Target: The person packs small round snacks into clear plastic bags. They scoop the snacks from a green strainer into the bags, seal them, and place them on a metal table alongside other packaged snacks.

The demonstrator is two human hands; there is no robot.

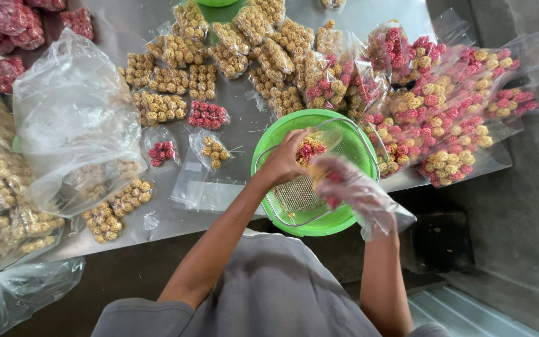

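Observation:
My left hand (pixel 284 160) is held over a green plastic basket (pixel 338 221) and grips a small clear bag of red and yellow puffed balls (pixel 311 148). My right hand (pixel 344 187), covered by a loose clear plastic glove or bag, is beside it, blurred, touching the same bag from the right. Inside the basket lies a clear tray with crumbs (pixel 297 196). The fingers of the right hand are hidden under the plastic.
Many sealed packets of yellow balls (pixel 169 80) and mixed red-yellow packets (pixel 456 118) cover the metal table (pixel 176 218). A large crumpled clear bag (pixel 73 118) lies at left, red packets (pixel 7 25) at far left. A table edge runs below the basket.

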